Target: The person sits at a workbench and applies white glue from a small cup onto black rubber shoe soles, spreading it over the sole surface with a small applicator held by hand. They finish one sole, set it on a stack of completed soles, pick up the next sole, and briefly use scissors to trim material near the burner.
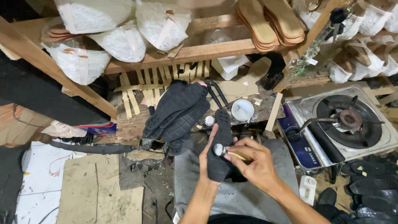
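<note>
Over the lap, near centre, the black sole (219, 145) stands on end, its treaded face toward the camera. It appears light, flexible rubber that bends if held by one end; support is best along its long edges. The left hand (209, 155) has its grip closed around the sole's left edge from behind. The right hand (257, 164) has its grip pinched together on a wooden-handled tool (228, 152), whose round head touches the sole. Farther left, a stack of black soles (178, 114) rests on the desk (132, 124); a gas stove (348, 120) stands right.
</note>
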{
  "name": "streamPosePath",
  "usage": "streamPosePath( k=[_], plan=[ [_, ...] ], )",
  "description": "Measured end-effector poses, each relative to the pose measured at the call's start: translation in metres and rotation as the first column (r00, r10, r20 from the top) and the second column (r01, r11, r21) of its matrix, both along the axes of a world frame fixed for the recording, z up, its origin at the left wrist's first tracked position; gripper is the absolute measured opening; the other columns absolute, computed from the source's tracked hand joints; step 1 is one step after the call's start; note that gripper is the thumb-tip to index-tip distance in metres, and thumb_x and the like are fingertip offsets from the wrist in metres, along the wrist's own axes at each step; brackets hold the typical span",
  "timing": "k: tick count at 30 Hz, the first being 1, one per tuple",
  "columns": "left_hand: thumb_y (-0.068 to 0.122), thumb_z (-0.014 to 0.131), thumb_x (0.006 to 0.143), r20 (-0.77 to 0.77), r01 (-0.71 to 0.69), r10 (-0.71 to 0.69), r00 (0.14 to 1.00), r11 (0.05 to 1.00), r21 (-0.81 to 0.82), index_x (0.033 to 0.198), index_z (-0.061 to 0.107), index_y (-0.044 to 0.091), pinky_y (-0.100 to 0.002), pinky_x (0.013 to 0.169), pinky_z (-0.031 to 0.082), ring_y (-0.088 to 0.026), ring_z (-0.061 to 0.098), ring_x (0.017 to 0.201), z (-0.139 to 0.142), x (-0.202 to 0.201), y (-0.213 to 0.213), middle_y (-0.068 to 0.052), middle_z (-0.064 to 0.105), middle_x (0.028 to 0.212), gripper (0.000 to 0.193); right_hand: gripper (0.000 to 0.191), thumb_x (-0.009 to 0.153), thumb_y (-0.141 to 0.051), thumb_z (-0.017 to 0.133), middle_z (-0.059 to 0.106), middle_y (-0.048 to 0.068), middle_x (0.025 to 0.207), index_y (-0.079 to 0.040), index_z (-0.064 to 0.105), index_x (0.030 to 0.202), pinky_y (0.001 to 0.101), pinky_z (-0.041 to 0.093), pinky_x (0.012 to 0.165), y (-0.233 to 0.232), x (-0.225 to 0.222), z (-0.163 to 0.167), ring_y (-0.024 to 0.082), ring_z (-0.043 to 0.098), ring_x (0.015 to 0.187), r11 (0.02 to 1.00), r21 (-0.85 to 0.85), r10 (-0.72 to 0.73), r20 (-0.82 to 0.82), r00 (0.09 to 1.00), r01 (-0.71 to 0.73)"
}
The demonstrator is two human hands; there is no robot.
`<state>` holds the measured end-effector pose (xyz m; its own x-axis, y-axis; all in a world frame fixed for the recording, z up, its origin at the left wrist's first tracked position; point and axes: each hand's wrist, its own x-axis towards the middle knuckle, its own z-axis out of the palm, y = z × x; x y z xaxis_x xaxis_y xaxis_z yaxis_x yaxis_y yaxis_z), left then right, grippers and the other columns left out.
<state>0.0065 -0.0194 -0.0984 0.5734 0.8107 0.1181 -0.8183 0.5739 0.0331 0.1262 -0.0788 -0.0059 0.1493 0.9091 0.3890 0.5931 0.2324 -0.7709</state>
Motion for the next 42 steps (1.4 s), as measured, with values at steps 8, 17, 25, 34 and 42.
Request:
streamPosePath(
  k=[8,17,25,34,42],
  plan=[
    [0.016,0.042,0.103,-0.178,-0.038,0.021,0.984,0.995,-0.092,0.162,0.033,0.014,-0.043,0.105,0.056,-0.032,0.063,0.120,0.004,0.004,0.000,-0.015,0.053,0.151,0.060,0.019,0.079,-0.009,0.084,0.069,0.007,0.086,-0.003,0.080,0.097,0.0297,0.056,0.061,-0.017,-0.011,0.009,0.018,0.070,0.069,0.996,0.029,0.075,0.107,0.991,-0.079],
    [0.018,0.040,0.109,0.056,0.030,-0.032,0.998,0.999,0.040,0.165,0.033,0.014,-0.045,0.110,0.050,-0.035,0.060,0.131,0.004,0.005,0.000,-0.019,0.051,0.154,0.057,0.021,0.078,-0.007,0.084,0.068,0.006,0.090,-0.005,0.078,0.098,0.0312,0.057,0.063,-0.024,-0.009,0.012,0.019,0.072,0.073,0.984,0.129,0.098,0.186,0.978,-0.123],
    [0.017,0.036,0.113,0.119,0.038,-0.054,0.991,0.990,0.137,0.163,0.037,0.016,-0.045,0.118,0.039,-0.033,0.058,0.132,0.005,0.006,0.003,-0.015,0.052,0.154,0.050,0.021,0.076,-0.007,0.086,0.070,0.004,0.086,-0.005,0.080,0.096,0.0324,0.055,0.055,-0.032,-0.010,0.020,0.019,0.070,0.066,0.998,0.070,-0.021,0.226,0.974,0.005],
    [0.017,0.039,0.107,-0.049,-0.040,0.038,0.998,0.997,-0.059,0.161,0.038,0.012,-0.049,0.123,0.036,-0.026,0.055,0.134,0.003,0.013,0.010,-0.014,0.052,0.153,0.055,0.025,0.074,-0.006,0.084,0.068,0.005,0.091,-0.007,0.076,0.098,0.0323,0.056,0.062,-0.041,-0.018,0.024,0.022,0.070,0.074,0.971,0.183,0.091,0.301,0.949,-0.152],
    [0.018,0.042,0.106,0.061,-0.133,0.133,0.989,0.991,-0.007,0.161,0.035,0.009,-0.050,0.126,0.030,-0.027,0.048,0.142,0.006,0.006,0.021,-0.014,0.046,0.158,0.057,0.025,0.072,-0.009,0.086,0.068,0.004,0.087,-0.007,0.076,0.095,0.0329,0.054,0.058,-0.041,-0.020,0.029,0.021,0.069,0.069,0.971,0.184,0.080,0.363,0.929,-0.155]
  ],
)
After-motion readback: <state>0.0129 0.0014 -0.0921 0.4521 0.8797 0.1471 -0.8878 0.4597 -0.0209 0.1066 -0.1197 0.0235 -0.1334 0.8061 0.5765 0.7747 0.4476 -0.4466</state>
